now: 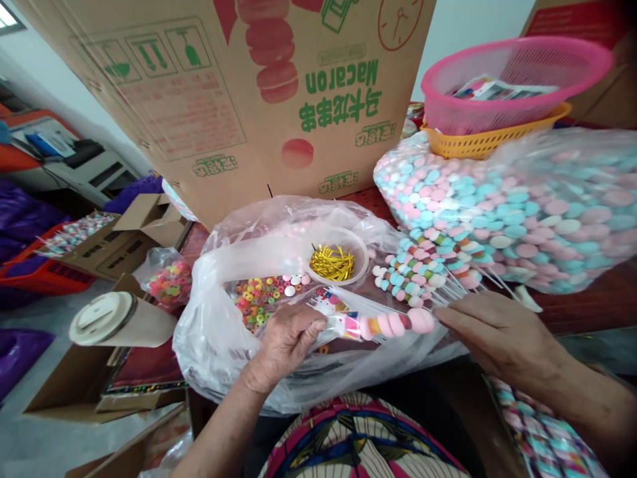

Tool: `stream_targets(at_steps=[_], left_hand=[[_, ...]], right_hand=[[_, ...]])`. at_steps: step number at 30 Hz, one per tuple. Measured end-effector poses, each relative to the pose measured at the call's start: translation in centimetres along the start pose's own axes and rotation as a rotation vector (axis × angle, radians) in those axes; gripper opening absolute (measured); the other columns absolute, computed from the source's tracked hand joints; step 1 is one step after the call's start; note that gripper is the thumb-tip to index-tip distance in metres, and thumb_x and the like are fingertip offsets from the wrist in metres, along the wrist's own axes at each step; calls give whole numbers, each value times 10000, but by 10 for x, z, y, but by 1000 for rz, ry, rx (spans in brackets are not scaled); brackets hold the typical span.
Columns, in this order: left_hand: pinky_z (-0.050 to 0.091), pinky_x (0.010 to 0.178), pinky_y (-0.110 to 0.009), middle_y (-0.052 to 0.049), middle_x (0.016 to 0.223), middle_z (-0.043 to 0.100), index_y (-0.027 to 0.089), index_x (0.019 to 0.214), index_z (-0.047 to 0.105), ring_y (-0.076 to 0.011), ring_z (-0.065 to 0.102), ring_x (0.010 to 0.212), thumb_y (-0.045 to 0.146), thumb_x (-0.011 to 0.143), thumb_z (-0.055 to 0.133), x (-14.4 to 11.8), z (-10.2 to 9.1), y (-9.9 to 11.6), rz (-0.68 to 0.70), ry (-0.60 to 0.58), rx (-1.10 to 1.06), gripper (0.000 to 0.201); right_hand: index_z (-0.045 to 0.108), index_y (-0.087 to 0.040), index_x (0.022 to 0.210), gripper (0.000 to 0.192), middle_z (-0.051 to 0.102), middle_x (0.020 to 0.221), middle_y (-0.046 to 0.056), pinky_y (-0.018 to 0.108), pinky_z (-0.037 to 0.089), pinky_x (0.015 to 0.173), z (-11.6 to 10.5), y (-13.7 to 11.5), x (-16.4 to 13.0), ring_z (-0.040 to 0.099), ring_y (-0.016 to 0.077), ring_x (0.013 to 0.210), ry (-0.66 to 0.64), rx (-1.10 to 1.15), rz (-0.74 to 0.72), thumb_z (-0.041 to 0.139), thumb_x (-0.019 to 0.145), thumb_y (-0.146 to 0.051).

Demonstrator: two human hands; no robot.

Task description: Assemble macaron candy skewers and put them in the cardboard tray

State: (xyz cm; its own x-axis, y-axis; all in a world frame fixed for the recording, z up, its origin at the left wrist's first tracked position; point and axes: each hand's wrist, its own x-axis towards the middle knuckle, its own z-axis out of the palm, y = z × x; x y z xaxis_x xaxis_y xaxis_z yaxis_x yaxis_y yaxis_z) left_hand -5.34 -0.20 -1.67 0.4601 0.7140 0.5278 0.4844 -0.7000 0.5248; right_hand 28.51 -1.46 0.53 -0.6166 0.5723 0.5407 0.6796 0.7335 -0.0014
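A pink candy skewer (393, 324) lies level between my hands, its printed wrapper sleeve (343, 323) pinched shut in my left hand (286, 342); my right hand (497, 332), fingers loosely open, steadies its far end. Just beyond my grip sit gold twist ties (332, 263) in a bowl (361, 247), finished skewers (423, 272) within easy reach.

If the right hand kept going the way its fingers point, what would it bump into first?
Probably the pink candy skewer: the right hand's fingertips point left, almost touching its tip. Depth is hard to judge.
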Motion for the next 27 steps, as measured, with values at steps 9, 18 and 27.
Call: stream_targets(at_steps=[9,18,27], left_hand=[[448,712,-327,-44,724,665,174,1008,678,-223,610,710,640,743,629,22,8,17,-171,-402,99,539],[381,592,-228,44,660,559,162,863,650,-139,511,635,516,616,794,33,31,20,-604,-660,-459,455],[499,652,-305,3,794,676,208,1036,661,-219,642,749,360,462,880,37,16,22,-517,-881,-627,633]], right_hand=[[629,-173,897,242,639,773,63,276,398,599,3,-12,29,568,164,673,-134,78,-27,415,861,-65],[605,-190,752,208,589,666,19,291,265,554,13,-10,50,490,156,591,-356,114,-101,468,852,-70],[628,-195,864,262,622,757,37,332,306,665,3,3,57,486,173,715,-227,64,-278,395,909,-84]])
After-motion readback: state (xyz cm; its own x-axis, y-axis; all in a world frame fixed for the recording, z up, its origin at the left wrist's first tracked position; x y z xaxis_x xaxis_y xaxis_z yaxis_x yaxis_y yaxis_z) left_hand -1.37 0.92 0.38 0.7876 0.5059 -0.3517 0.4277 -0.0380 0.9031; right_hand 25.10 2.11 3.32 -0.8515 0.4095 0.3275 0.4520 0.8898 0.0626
